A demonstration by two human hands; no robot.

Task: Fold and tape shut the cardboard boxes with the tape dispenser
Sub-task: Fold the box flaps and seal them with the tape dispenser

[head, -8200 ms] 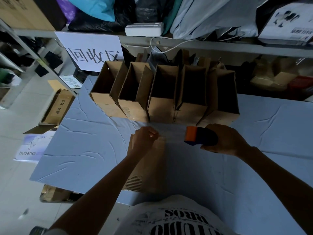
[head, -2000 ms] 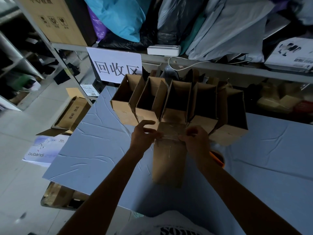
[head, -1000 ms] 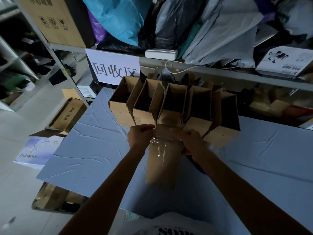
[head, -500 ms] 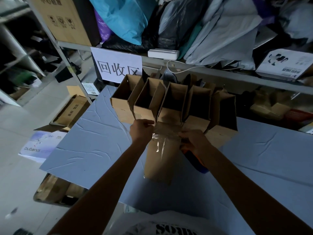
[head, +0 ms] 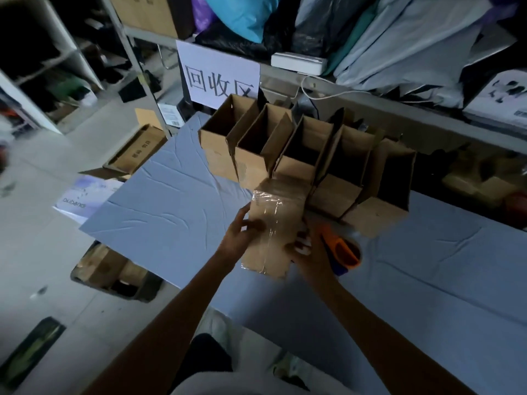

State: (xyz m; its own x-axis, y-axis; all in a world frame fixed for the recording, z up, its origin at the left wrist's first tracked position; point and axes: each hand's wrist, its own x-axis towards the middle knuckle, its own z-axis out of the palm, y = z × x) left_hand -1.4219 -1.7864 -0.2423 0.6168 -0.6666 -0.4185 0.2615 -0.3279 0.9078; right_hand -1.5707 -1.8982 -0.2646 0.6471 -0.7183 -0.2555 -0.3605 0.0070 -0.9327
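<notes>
**One box taped, five open ones waiting**

Along the far edge of the worktop (head: 159, 206) five open boxes (head: 251, 166) stand in a row, leaning on one another with their tops gaping. None of these tops is folded or taped shut. Whether their undersides are sealed cannot be told from here.

In front of the row, near the middle of the worktop, the left hand (head: 238, 238) lies against the left side of the box (head: 285, 201) being worked on. Its fingers are roughly straight and press the cardboard rather than wrap it. A strip of clear tape (head: 271, 220) runs down the length of the box's upper face and over its far end, so this seam looks closed.

The right hand (head: 309, 255) holds the box's right edge with its fingers curled onto it, though blur hides the details. Just to its right the orange tape dispenser (head: 343, 250) lies on the worktop, in neither hand.

So taping of this face seems finished. What is left is probably smoothing the strip, setting the box aside and going on to the open ones.
</notes>
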